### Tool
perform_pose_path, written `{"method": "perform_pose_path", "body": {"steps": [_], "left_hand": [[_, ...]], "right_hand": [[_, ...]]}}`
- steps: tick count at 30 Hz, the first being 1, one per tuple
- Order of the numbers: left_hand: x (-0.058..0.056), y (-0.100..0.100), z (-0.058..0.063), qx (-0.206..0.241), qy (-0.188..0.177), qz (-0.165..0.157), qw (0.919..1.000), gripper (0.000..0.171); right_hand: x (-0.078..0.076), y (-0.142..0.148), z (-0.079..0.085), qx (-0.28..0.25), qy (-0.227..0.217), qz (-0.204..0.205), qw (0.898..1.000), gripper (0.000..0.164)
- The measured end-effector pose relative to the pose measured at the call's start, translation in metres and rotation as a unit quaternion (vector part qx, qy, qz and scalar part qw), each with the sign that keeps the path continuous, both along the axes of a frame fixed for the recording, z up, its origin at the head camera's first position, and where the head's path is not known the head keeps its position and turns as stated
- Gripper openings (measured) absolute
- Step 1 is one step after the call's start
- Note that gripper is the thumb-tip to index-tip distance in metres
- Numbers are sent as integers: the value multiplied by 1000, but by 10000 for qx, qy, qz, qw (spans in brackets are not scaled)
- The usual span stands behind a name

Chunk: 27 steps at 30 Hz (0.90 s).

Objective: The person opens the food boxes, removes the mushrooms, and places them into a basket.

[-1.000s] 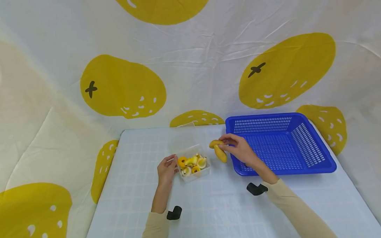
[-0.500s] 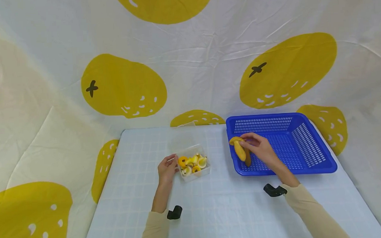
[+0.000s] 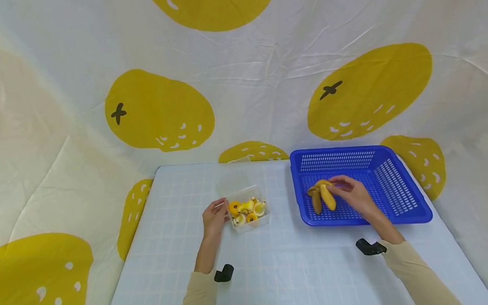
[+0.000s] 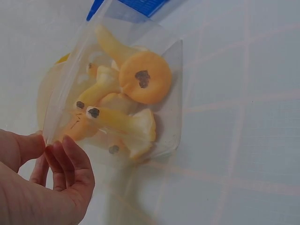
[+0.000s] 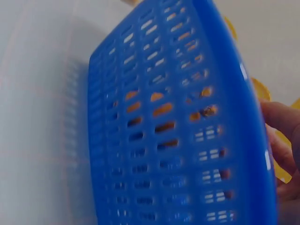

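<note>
My left hand (image 3: 215,219) pinches the near-left rim of a clear plastic box (image 4: 176,140) between thumb and fingers. Several mushrooms (image 4: 145,77) with yellow caps and pale stems lie inside it, some showing dark spots. Over the left part of a blue slotted basket (image 3: 402,183), my right hand (image 3: 352,196) pinches a yellow mushroom (image 3: 328,199) by its cap, stem hanging down. A browner mushroom (image 3: 316,203) lies in the basket just left of it. From the right wrist view, the basket's wall hides most of what my right hand (image 5: 283,140) holds.
Behind the box, its clear lid (image 3: 234,179) stands up toward the back edge of the table (image 3: 170,245). A cloth with large yellow fruit prints (image 3: 158,110) hangs behind and beside the table. The basket occupies the back right corner.
My right hand has carried the yellow mushroom rightward from beside the basket to over its inside, lowering it near the other mushroom. The left hand and the box have stayed put.
</note>
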<state>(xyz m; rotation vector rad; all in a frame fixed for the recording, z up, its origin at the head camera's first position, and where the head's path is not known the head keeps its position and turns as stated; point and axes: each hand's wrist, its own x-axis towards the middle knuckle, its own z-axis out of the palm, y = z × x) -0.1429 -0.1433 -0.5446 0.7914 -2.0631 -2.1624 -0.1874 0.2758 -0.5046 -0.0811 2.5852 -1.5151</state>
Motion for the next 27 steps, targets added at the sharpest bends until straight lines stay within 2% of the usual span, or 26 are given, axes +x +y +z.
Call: {"method": "perform_pose_path", "body": {"steps": [11, 19, 23, 27], "left_hand": [[1, 0, -1, -43, -22, 9, 10000, 29], [0, 0, 0, -37, 9, -20, 10000, 31], [0, -1, -1, -30, 21, -26, 10000, 30], [0, -1, -1, -32, 48, -34, 10000, 30]], "right_hand": [[-3, 19, -10, 657, -156, 192, 9975, 51], [-9, 27, -19, 1289, -423, 507, 9895, 38], [-12, 27, -21, 1409, -472, 617, 9870, 36], [-12, 26, -20, 1407, -496, 639, 9867, 40]]}}
